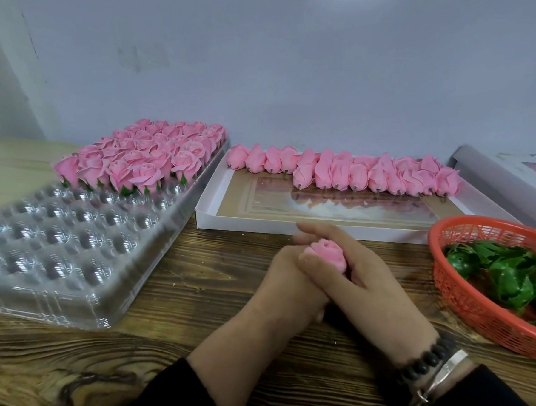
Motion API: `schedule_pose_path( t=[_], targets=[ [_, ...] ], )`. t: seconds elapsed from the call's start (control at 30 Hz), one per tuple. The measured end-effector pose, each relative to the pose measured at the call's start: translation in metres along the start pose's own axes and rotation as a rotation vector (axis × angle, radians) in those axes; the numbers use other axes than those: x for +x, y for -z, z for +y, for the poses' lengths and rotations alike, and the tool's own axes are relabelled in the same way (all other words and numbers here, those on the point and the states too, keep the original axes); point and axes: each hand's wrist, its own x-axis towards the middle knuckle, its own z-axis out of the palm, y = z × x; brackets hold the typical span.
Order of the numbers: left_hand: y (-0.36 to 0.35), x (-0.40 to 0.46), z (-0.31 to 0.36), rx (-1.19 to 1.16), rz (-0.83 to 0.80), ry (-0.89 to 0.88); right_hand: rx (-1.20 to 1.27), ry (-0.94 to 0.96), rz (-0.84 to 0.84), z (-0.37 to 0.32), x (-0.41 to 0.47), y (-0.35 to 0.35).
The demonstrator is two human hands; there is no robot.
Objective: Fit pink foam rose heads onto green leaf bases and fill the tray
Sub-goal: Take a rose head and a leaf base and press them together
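Both hands clasped above counter (194, 279): left hand (290, 281) and right hand (368, 279) fingers curled round pink rose head (327, 252), its base hidden. Orange basket (460, 293) cut off right. No legible writing.
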Motion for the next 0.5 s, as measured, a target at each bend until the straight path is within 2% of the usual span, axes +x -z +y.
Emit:
schedule_pose_path(
  t=[0.13, 0.2, 0.27, 0.43, 0.5],
  targets=[
    [0.01, 0.006, -0.004, -0.321, 0.16, 0.018, -0.073, 0.066, 0.157, 0.007, 0.0, 0.0],
    [0.013, 0.007, -0.005, -0.411, 0.229, 0.03, -0.109, 0.107, 0.275, 0.008, 0.001, 0.001],
    [0.013, 0.008, -0.004, -0.483, 0.303, 0.026, -0.152, 0.124, 0.322, 0.008, 0.001, 0.001],
    [0.009, 0.008, -0.003, -0.601, 0.292, 0.059, -0.223, 0.092, 0.186, 0.009, 0.0, -0.005],
    [0.007, 0.008, -0.003, -0.573, 0.278, 0.078, -0.286, 0.095, 0.13, 0.01, 0.001, -0.008]
  ],
)
